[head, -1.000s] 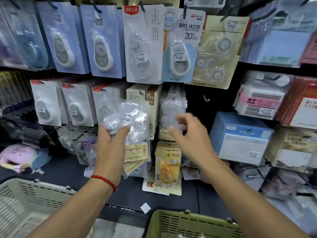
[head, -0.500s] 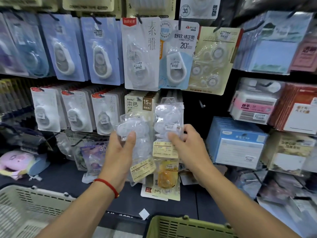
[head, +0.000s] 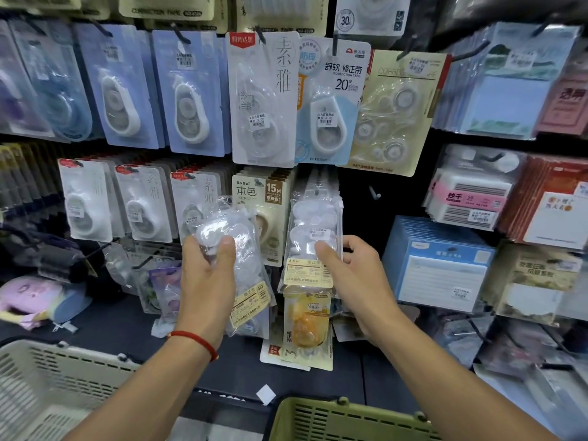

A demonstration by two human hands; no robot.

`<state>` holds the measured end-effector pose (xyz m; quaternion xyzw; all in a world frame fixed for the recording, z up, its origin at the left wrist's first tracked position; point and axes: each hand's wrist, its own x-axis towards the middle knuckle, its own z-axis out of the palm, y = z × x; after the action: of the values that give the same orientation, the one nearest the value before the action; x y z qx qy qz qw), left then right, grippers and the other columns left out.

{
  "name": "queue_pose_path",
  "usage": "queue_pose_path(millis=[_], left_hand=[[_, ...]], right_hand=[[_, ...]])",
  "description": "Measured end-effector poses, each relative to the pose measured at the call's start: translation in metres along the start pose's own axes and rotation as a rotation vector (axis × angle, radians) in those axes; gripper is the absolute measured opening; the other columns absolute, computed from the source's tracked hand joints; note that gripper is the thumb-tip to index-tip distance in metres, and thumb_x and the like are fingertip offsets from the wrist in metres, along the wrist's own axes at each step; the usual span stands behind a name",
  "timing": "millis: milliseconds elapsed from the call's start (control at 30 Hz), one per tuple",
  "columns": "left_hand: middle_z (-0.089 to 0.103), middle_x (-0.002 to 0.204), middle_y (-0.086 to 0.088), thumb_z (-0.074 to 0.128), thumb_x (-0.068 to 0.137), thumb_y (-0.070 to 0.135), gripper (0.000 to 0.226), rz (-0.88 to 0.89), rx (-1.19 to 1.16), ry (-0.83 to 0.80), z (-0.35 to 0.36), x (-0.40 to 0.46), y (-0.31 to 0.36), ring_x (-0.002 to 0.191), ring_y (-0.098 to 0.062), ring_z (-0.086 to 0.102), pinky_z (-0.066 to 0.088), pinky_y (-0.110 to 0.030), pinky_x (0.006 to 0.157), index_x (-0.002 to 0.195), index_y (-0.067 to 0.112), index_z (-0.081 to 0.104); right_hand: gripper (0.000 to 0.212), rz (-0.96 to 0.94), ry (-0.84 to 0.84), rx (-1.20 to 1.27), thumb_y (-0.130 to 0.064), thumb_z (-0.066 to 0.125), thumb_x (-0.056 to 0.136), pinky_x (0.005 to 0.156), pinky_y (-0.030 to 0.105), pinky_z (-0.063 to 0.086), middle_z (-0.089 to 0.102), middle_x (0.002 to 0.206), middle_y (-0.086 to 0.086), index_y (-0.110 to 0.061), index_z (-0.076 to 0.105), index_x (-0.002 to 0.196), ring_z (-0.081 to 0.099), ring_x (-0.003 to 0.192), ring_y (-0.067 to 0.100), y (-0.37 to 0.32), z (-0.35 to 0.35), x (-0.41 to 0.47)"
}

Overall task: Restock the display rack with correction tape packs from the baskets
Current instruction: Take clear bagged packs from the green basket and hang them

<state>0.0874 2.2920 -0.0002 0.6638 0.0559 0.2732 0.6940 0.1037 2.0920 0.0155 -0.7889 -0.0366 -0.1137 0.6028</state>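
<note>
A dark shelf ledge (head: pixel 121 326) runs below black backing (head: pixel 359 224) hung with sticky-note pads (head: pixel 506 100) on metal hooks (head: pixel 375 194).

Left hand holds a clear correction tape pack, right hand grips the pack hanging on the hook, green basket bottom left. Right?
Not quite. The head view shows the green basket at bottom centre-right; the bottom-left one is the beige basket. The left hand and right hand are as you say.

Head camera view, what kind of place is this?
Most likely a stationery shop aisle: a display rack hung with price-stickered correction tape packs, sticky-note pads alongside, and shopping baskets below.
</note>
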Motion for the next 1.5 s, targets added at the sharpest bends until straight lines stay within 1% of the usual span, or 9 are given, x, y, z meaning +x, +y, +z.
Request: queue_pose_path(millis=[133,367,500,567,700,1067,1233,1367,1500], left_hand=[[0.066,0.122,0.011,0.058,0.106,0.042,0.011,0.034,0.020,0.005,-0.001,-0.002,0.004,0.117,-0.011,0.063,0.051,-0.047,0.106,0.115,0.044,0.053],[0.072,0.120,-0.003,0.077,0.078,0.048,0.054,-0.107,-0.128,-0.190,0.027,-0.018,0.003,0.111,-0.018,0.072,0.060,-0.035,0.092,0.119,0.021,0.055],[0.070,0.115,-0.003,0.078,0.082,0.046,0.045,-0.171,-0.154,-0.167,0.040,-0.018,0.004,0.098,-0.004,0.070,0.056,-0.022,0.080,0.115,0.026,0.055],[0.070,0.116,-0.004,0.077,0.094,0.031,0.031,-0.207,-0.148,-0.156,0.044,-0.017,0.002,0.107,-0.015,0.071,0.058,-0.037,0.092,0.116,0.027,0.056],[0.070,0.121,-0.007,0.068,0.097,0.008,0.030,-0.221,-0.129,-0.165,0.047,-0.017,-0.003,0.114,-0.030,0.069,0.054,-0.060,0.102,0.113,0.031,0.058],[0.074,0.117,-0.008,0.059,0.102,0.010,0.022,-0.260,-0.210,-0.162,0.049,-0.019,0.002,0.106,-0.036,0.074,0.061,-0.058,0.089,0.109,0.030,0.061],[0.074,0.119,-0.004,0.060,0.103,0.009,0.023,-0.236,-0.217,-0.214,0.051,-0.023,0.006,0.111,-0.034,0.072,0.058,-0.063,0.096,0.112,0.031,0.063],[0.075,0.115,-0.008,0.063,0.103,0.007,0.026,-0.168,-0.197,-0.291,0.058,-0.028,0.004,0.110,-0.034,0.072,0.062,-0.049,0.092,0.117,0.029,0.064],[0.073,0.113,-0.013,0.065,0.102,0.010,0.031,-0.129,-0.208,-0.389,0.063,-0.035,0.004,0.106,-0.029,0.075,0.064,-0.035,0.084,0.123,0.033,0.065]], right_hand=[[0.048,-0.111,0.094,-0.407,-0.051,0.063,0.099,0.095,0.039,0.054,0.061,0.125,-0.010,-0.024,0.053,0.138,0.060,0.110,0.007,0.003,-0.008,0.003],[0.024,-0.195,-0.349,-0.305,-0.052,0.070,0.094,0.073,0.017,0.054,0.075,0.094,-0.016,-0.030,0.072,0.104,0.069,0.083,-0.002,0.007,0.004,-0.005],[0.013,-0.205,-0.196,-0.204,-0.045,0.064,0.095,0.079,0.039,0.060,0.076,0.098,-0.003,-0.033,0.064,0.100,0.073,0.089,0.015,0.012,-0.005,-0.005],[0.010,-0.161,-0.040,-0.114,-0.040,0.058,0.094,0.074,0.046,0.055,0.072,0.093,0.000,-0.030,0.057,0.099,0.068,0.083,0.023,0.014,-0.016,-0.005],[0.020,-0.078,0.212,-0.027,-0.022,0.052,0.101,0.060,0.036,0.033,0.041,0.075,-0.001,-0.017,0.042,0.084,0.035,0.059,0.010,0.016,-0.043,0.000],[0.013,-0.035,0.243,-0.002,-0.027,0.059,0.102,0.046,0.020,0.035,0.045,0.056,-0.015,-0.016,0.061,0.095,0.036,0.046,0.005,0.017,-0.065,-0.004],[0.045,-0.101,0.311,-0.470,-0.037,0.061,0.102,0.095,0.035,0.051,0.057,0.133,-0.005,-0.023,0.048,0.143,0.058,0.113,0.007,0.020,-0.070,-0.005],[0.025,-0.148,-0.064,-0.344,-0.048,0.067,0.095,0.083,0.017,0.049,0.071,0.107,-0.016,-0.036,0.067,0.117,0.066,0.098,0.001,0.024,-0.060,-0.008],[0.031,-0.059,-0.312,-0.226,-0.054,0.067,0.089,0.089,0.039,0.060,0.078,0.100,-0.007,-0.026,0.070,0.102,0.074,0.096,0.013,0.030,-0.049,-0.014]])
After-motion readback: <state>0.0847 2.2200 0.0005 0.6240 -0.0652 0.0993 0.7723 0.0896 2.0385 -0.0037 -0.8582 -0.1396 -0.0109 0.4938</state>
